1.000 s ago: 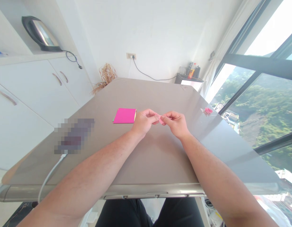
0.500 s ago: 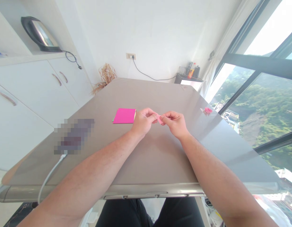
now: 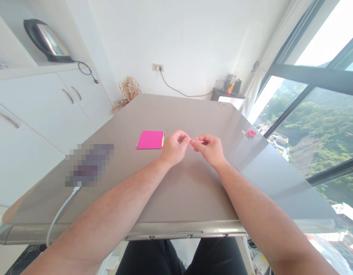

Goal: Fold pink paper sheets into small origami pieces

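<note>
A small folded piece of pink paper (image 3: 191, 144) is pinched between my two hands above the middle of the table. My left hand (image 3: 175, 147) is closed, thumb against forefinger, at the paper's left side. On its right side my right hand (image 3: 210, 148) grips it the same way. Fingers cover much of the paper, so its exact shape is hard to make out. Just left of my left hand lies a stack of coloured paper (image 3: 150, 139), bright magenta on top, with green and yellow edges showing beneath.
A blurred-out dark object (image 3: 90, 166) with a white cable (image 3: 62, 210) lies on the table's left. Crumpled pink pieces (image 3: 251, 133) rest near the right edge, by the window. Behind the grey table (image 3: 182, 110) stand dried leaves (image 3: 127, 91) and a small cabinet (image 3: 228, 97) bearing bottles.
My fingers have drawn slightly closer together on the pink paper, and less of it shows between them. A thin pink edge now shows along my right fingers.
</note>
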`<state>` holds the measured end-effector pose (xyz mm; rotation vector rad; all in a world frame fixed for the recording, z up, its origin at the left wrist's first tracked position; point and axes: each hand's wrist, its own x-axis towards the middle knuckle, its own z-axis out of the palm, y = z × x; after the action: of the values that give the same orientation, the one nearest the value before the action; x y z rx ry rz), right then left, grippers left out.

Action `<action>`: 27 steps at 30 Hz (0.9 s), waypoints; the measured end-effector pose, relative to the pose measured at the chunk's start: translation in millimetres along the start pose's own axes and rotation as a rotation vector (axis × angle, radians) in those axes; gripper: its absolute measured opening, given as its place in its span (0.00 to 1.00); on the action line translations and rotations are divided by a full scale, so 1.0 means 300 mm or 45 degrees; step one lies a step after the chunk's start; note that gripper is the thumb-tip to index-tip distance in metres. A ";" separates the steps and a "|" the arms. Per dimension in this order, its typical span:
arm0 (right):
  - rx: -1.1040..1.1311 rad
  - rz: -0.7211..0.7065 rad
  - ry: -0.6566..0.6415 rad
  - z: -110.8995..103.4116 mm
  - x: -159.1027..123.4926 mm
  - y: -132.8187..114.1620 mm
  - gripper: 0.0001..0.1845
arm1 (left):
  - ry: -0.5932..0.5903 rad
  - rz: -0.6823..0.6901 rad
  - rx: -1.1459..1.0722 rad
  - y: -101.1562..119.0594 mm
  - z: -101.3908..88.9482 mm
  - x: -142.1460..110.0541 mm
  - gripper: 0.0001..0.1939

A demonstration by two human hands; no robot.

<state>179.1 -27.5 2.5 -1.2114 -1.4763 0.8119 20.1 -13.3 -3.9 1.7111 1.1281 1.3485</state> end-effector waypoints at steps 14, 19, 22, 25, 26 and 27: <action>0.049 0.041 -0.021 -0.003 0.000 0.002 0.14 | -0.005 0.012 0.039 -0.008 -0.011 0.003 0.06; -0.030 0.036 -0.004 -0.014 0.008 0.017 0.15 | -0.115 -0.002 0.075 -0.007 -0.027 0.008 0.07; -0.035 0.058 0.005 -0.025 0.016 0.028 0.13 | -0.200 0.014 0.147 -0.009 -0.032 0.010 0.11; -0.009 0.056 -0.038 -0.029 0.017 0.031 0.12 | -0.211 -0.018 0.170 -0.021 -0.031 0.012 0.12; -0.002 0.046 -0.063 -0.029 0.016 0.031 0.13 | -0.204 -0.036 0.157 -0.026 -0.031 0.012 0.12; 0.002 0.033 -0.086 -0.028 0.015 0.030 0.13 | -0.200 -0.053 0.137 -0.031 -0.031 0.013 0.12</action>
<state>189.7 -21.7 -2.4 -1.2146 -1.5170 0.8787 9.5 -6.0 -8.5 1.8258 1.1572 1.1244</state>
